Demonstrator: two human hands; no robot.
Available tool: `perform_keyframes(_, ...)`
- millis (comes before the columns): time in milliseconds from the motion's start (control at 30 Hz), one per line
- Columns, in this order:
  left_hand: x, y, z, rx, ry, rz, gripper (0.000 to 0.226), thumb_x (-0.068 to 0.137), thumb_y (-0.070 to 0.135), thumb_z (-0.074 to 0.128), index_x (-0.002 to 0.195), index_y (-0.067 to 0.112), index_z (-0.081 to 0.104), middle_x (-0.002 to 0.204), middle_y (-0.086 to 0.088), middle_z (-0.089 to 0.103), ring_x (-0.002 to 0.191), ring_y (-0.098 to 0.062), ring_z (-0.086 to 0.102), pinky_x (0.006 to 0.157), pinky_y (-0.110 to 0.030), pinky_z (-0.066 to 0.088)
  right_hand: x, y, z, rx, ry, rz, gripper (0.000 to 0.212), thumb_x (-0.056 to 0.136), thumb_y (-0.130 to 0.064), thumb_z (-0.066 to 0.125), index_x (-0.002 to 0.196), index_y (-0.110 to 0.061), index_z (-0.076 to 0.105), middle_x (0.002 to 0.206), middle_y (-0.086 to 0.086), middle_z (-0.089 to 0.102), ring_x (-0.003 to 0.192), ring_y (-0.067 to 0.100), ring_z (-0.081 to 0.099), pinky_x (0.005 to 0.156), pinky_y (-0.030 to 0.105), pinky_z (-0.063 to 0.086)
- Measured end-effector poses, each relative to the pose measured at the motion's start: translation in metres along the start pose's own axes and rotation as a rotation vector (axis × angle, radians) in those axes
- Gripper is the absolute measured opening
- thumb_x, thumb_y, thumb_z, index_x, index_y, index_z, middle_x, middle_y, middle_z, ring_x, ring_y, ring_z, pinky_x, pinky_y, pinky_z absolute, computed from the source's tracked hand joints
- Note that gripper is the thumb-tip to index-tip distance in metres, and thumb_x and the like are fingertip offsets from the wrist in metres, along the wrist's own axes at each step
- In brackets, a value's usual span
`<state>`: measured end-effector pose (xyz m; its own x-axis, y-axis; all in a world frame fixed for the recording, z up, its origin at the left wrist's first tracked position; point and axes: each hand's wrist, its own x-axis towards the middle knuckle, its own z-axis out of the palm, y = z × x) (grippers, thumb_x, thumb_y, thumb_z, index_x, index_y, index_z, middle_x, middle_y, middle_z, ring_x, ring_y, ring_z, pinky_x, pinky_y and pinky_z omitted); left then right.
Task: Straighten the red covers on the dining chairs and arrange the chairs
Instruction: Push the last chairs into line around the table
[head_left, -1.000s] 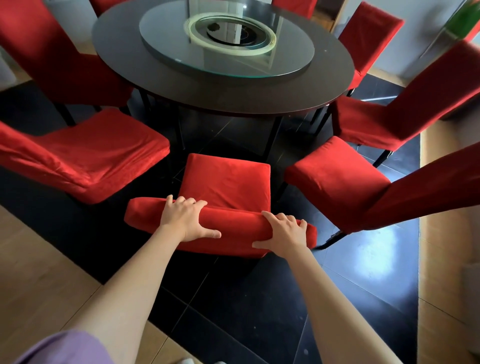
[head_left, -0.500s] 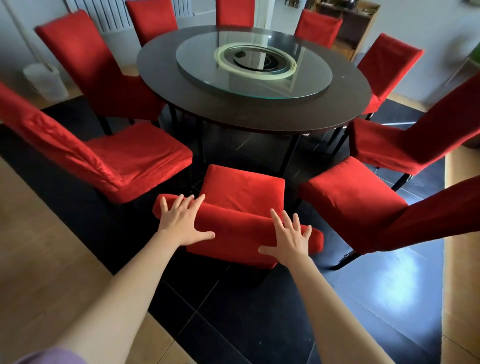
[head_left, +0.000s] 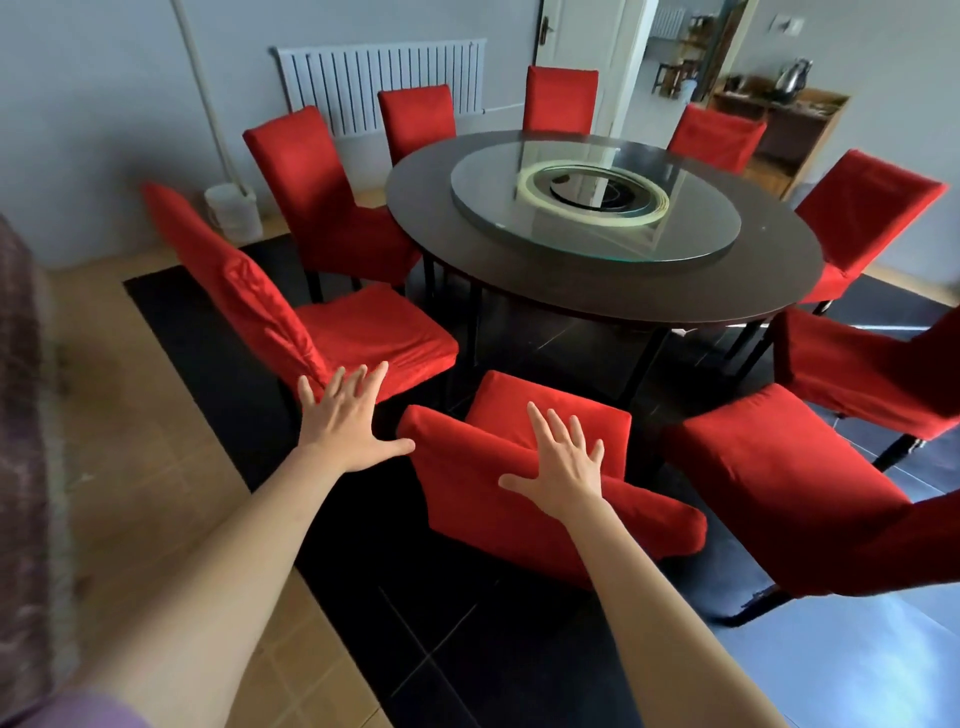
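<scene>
Her right hand (head_left: 563, 467) lies spread and flat on the top of the nearest chair's (head_left: 524, 499) backrest; the left hand (head_left: 349, 423), fingers splayed too, hovers just off that backrest's left end, gripping nothing. Under the right palm the red cover looks smooth and snug, so this chair seems done. Just beyond the left hand, the next chair (head_left: 291, 322) wears a creased, slack cover. Round the desk (head_left: 613, 291) farther out, the right-side chairs sit angled and uneven, likely still to arrange.
</scene>
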<state>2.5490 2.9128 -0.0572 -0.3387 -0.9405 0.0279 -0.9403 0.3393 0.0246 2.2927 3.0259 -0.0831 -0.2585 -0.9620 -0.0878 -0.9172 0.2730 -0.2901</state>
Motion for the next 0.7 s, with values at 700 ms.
perform_keyframes(700,0.030,-0.330,-0.054,-0.038,0.120,-0.258,0.120,0.065,0.089,0.048,0.153,0.030,-0.007,0.162,-0.002,0.012,0.148,-0.026,0.012,0.112,-0.065,0.006,0.104,-0.325,0.030,0.052,0.015,-0.275,0.113,0.074,-0.061,0.070,0.153,-0.035,-0.006,0.163,-0.001,0.006,0.149,0.029,-0.002,0.114,0.060,0.004)
